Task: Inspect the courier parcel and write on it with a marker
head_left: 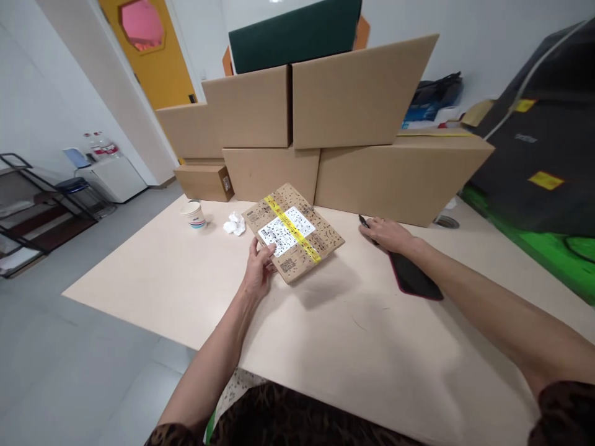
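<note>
My left hand (259,266) grips the near left edge of a flat cardboard parcel (325,238) with a white label and a strip of yellow tape, and holds it tilted just above the table. To the right, my right hand (388,234) rests on the table with its fingers curled over a black pen (362,220). Under my right wrist lies a dark phone (413,279) with a red edge.
Large cardboard boxes (357,93) are stacked along the far side of the beige table (186,279). A paper cup (194,215) and a crumpled white tissue (235,224) sit at the left. A small box (204,181) lies behind the cup. A black rack (28,204) stands on the floor.
</note>
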`<state>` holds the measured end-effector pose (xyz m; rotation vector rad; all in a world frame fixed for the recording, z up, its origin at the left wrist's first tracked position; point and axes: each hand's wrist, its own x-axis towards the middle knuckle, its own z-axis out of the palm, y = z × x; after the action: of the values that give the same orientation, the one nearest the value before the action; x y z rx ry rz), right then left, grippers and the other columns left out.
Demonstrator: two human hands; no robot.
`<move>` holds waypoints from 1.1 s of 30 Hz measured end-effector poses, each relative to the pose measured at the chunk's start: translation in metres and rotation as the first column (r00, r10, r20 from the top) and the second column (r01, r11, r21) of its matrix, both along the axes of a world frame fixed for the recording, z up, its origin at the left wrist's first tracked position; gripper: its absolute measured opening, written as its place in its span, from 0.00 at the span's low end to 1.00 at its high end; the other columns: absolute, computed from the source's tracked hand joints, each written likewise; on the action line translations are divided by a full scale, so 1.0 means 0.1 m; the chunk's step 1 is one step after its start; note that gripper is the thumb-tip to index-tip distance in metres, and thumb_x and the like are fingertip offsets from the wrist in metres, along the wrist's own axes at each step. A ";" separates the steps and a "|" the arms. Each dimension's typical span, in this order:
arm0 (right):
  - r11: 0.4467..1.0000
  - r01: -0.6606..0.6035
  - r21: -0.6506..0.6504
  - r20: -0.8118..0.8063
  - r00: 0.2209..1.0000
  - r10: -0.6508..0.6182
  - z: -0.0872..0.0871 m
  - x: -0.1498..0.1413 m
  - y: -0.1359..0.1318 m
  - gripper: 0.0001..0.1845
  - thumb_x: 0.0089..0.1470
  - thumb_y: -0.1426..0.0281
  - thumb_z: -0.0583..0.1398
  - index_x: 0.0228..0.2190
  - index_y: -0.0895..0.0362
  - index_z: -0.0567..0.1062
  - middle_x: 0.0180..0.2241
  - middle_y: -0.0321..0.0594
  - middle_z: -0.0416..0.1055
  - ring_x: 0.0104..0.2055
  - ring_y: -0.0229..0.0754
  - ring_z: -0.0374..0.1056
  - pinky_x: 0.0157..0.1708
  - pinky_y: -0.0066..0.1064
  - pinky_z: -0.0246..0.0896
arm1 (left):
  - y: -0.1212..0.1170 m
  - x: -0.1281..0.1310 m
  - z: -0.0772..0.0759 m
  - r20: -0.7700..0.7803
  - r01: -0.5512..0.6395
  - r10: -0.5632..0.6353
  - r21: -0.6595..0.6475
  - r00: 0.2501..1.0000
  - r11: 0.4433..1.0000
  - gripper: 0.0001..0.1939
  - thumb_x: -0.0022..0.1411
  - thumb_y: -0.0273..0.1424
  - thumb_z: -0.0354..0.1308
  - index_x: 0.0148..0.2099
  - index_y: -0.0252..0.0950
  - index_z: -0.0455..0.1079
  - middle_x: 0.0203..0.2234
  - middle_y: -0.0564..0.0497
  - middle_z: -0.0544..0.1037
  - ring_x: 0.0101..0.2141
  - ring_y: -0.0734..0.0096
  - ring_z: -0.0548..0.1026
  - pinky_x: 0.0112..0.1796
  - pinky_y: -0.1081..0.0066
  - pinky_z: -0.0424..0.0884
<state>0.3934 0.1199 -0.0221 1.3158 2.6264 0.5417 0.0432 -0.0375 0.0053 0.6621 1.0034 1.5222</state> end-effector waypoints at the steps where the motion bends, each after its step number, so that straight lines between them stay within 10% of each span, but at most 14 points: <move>1: 1.000 -0.019 -0.006 -0.011 1.000 0.019 -0.01 -0.01 0.04 0.18 0.60 0.84 0.53 0.44 0.62 0.80 0.44 0.60 0.77 0.45 0.52 0.73 0.39 0.36 0.57 | 0.00 0.00 0.00 -0.013 0.005 -0.005 -0.012 1.000 1.000 0.44 0.41 0.41 0.77 0.59 0.42 0.66 0.42 0.51 0.82 0.29 0.73 0.76 0.25 0.76 0.60; 4: 0.999 -0.022 -0.031 -0.271 0.963 0.013 -0.03 -0.04 0.13 0.12 0.56 0.85 0.58 0.30 0.59 0.77 0.36 0.52 0.77 0.39 0.47 0.71 0.37 0.34 0.55 | 0.01 -0.02 -0.02 -0.037 0.019 -0.020 -0.039 0.999 0.999 0.47 0.41 0.43 0.77 0.62 0.41 0.64 0.41 0.50 0.82 0.27 0.75 0.74 0.24 0.77 0.58; 9: 0.983 0.175 0.046 -0.725 0.683 -0.088 0.05 -0.05 0.11 0.13 0.59 0.73 0.63 0.26 0.52 0.66 0.25 0.38 0.68 0.26 0.38 0.61 0.30 0.34 0.48 | 0.02 -0.03 -0.03 -0.076 0.021 -0.028 -0.086 0.997 0.996 0.53 0.40 0.45 0.77 0.67 0.40 0.61 0.44 0.48 0.81 0.28 0.74 0.74 0.25 0.76 0.60; 11: 0.960 0.277 0.041 -0.912 0.403 -0.077 0.14 -0.11 0.00 0.16 0.60 0.65 0.64 0.26 0.50 0.63 0.20 0.33 0.64 0.22 0.37 0.58 0.26 0.34 0.48 | 0.03 -0.02 -0.04 -0.099 0.023 -0.033 -0.096 0.994 0.995 0.56 0.39 0.46 0.77 0.69 0.40 0.60 0.47 0.46 0.81 0.29 0.73 0.75 0.25 0.76 0.60; 12: 0.954 0.298 0.008 -0.989 0.144 -0.037 0.20 -0.16 -0.09 0.18 0.59 0.63 0.65 0.26 0.49 0.62 0.18 0.31 0.62 0.20 0.37 0.58 0.24 0.33 0.49 | 0.03 -0.02 -0.04 -0.112 0.028 -0.039 -0.098 0.993 0.995 0.58 0.39 0.46 0.77 0.70 0.41 0.59 0.49 0.45 0.80 0.30 0.72 0.75 0.25 0.75 0.61; 14: 0.994 0.094 -0.063 -0.953 -0.302 -0.032 0.33 -0.31 -0.34 0.17 0.57 0.58 0.66 0.28 0.48 0.64 0.17 0.29 0.64 0.18 0.38 0.61 0.19 0.32 0.50 | 0.02 0.00 -0.03 -0.140 0.043 -0.058 -0.110 0.989 0.993 0.60 0.40 0.47 0.77 0.72 0.41 0.56 0.52 0.43 0.79 0.32 0.70 0.77 0.26 0.74 0.63; 16: 0.994 -0.098 -0.055 -0.842 -0.530 -0.099 0.47 -0.51 -0.66 0.16 0.54 0.57 0.68 0.29 0.48 0.66 0.16 0.28 0.66 0.15 0.38 0.61 0.14 0.31 0.48 | 0.00 0.03 -0.01 -0.182 0.052 -0.075 -0.130 0.980 0.990 0.61 0.41 0.48 0.77 0.73 0.40 0.54 0.54 0.40 0.78 0.35 0.65 0.78 0.28 0.72 0.66; 23: 0.812 -0.564 -0.148 -0.814 -0.397 -0.424 0.68 -1.12 -1.47 0.18 0.51 0.56 0.72 0.38 0.51 0.77 0.24 0.34 0.77 0.20 0.38 0.70 0.20 0.30 0.62 | -0.04 0.08 0.02 -0.245 0.046 -0.082 -0.146 0.966 0.988 0.67 0.41 0.52 0.76 0.76 0.38 0.45 0.58 0.34 0.74 0.45 0.53 0.79 0.30 0.70 0.69; 33: 0.894 -0.428 -0.130 -0.982 -0.072 -0.177 0.60 -1.43 -1.51 0.10 0.59 0.62 0.63 0.29 0.54 0.78 0.20 0.33 0.71 0.21 0.37 0.63 0.22 0.31 0.59 | -0.05 0.11 0.02 -0.195 0.003 -0.025 -0.116 0.981 0.993 0.61 0.44 0.47 0.78 0.73 0.40 0.51 0.55 0.37 0.75 0.48 0.50 0.79 0.38 0.63 0.77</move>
<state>0.2508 -0.0309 0.0379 1.5474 3.4593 -1.8498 0.0545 -0.0426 0.0069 0.7454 1.2238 1.3943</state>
